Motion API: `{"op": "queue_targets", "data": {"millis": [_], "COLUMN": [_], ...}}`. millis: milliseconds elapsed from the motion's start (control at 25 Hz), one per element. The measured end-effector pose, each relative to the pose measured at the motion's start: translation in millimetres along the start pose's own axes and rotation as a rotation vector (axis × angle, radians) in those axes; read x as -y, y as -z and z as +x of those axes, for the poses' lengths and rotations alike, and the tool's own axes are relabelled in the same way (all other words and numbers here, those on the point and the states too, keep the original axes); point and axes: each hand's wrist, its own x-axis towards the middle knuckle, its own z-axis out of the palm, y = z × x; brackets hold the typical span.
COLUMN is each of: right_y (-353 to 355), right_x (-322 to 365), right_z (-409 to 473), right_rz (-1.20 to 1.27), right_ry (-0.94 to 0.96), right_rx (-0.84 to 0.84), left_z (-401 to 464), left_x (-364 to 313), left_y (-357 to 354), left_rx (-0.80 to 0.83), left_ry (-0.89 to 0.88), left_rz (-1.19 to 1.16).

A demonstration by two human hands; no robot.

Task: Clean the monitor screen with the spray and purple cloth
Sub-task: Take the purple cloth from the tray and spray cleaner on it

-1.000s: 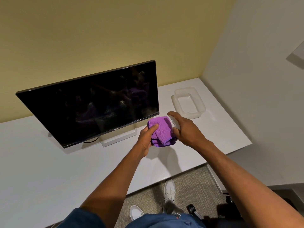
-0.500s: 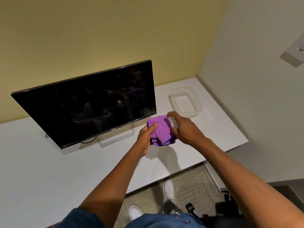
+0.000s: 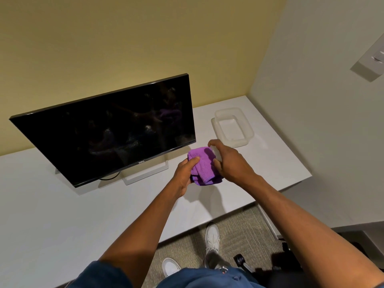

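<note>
Left hand (image 3: pixel 185 173) still gripping purple cloth (image 3: pixel 202 166), right hand (image 3: pixel 229 163) clasping spray bottle (image 3: pixel 216 153) — index finger now atop.

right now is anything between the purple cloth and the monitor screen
Nothing visible. The left hand holds the purple cloth just off the monitor screen's lower right corner; the right hand, gripping a small white bottle, is on the cloth's far side.
</note>
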Motion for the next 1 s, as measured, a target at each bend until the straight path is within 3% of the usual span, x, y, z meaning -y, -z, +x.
{"op": "queue_targets", "data": {"millis": [120, 320, 480, 760, 1000], "right_y": [8, -1, -13, -13, -27], "right_x": [-6, -26, -38, -77, -119], "right_z": [2, -24, -32, -13, 17], "right_rz": [-0.006, -0.010, 0.059, 0.222, 0.446], "right_ry": [-0.068, -0.029, -0.022, -0.287, -0.367], "right_rx": [-0.024, 0.034, 0.088, -0.073, 0.016], "left_z": [0, 10, 13, 18, 17], "left_x": [-2, -3, 3, 20, 37], "left_y": [-4, -2, -12, -11, 12], "left_rx": [0.017, -0.046, 0.000, -0.050, -0.152], "left_ry": [-0.006, -0.039, 0.009, 0.040, 0.073], "left_rz": [0.010, -0.009, 0.021, 0.026, 0.047]}}
